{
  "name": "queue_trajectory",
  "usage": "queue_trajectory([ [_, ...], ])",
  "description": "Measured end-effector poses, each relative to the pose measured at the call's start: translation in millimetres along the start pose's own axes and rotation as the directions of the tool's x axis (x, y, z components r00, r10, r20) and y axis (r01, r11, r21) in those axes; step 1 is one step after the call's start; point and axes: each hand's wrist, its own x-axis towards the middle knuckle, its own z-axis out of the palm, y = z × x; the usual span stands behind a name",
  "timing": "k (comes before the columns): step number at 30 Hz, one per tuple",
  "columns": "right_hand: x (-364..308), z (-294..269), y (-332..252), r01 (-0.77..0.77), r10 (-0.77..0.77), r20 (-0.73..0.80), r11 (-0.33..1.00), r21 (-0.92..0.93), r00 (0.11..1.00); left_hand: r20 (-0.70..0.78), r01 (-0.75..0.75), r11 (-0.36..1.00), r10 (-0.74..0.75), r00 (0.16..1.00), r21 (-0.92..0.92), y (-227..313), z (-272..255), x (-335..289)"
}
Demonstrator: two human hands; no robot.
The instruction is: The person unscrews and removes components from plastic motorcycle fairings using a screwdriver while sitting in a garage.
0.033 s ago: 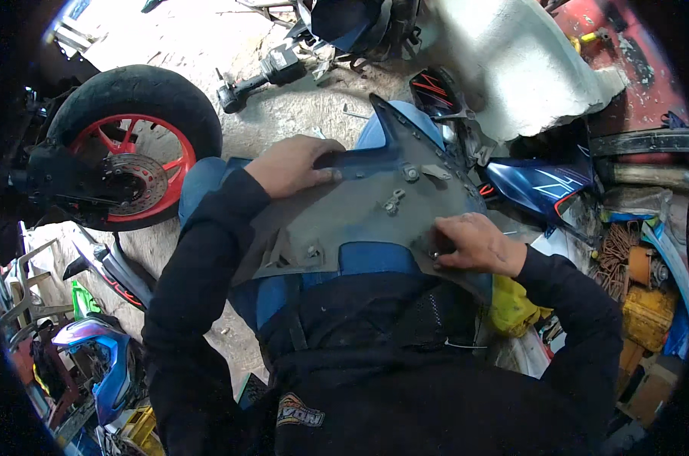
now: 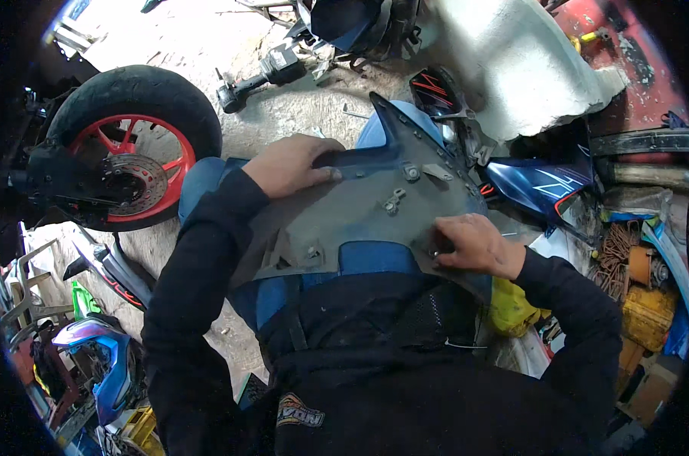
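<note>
A dark grey motorcycle fairing panel (image 2: 337, 209) lies across my lap with its inner side up, showing clips and mounting tabs. My left hand (image 2: 295, 169) grips its far left edge, thumb on the inner face and fingers curled over the rim, partly hidden. Near the panel's right side, beside the cut-out toward me, my right hand (image 2: 470, 243) is closed in a pinch. A tiny shiny bit shows at those fingertips, too small to name. Between the hands, a metal fastener (image 2: 394, 201) and a round mount (image 2: 411, 173) stand on the panel.
A motorcycle wheel (image 2: 135, 148) with a red rim stands at left. Ahead on the floor lies a cordless power tool (image 2: 261, 78). Blue-black fairing pieces (image 2: 538, 186) rest at right, beside a yellow bag (image 2: 515, 308). A purple-blue panel (image 2: 105, 357) sits lower left.
</note>
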Motion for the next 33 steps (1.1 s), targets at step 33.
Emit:
queue_trajectory([
  [33,6,29,-4,-0.095,0.011,-0.532,0.987,-0.130,0.847,-0.086,0.088,0.989,-0.078,0.993,0.120,3,-28,-4],
])
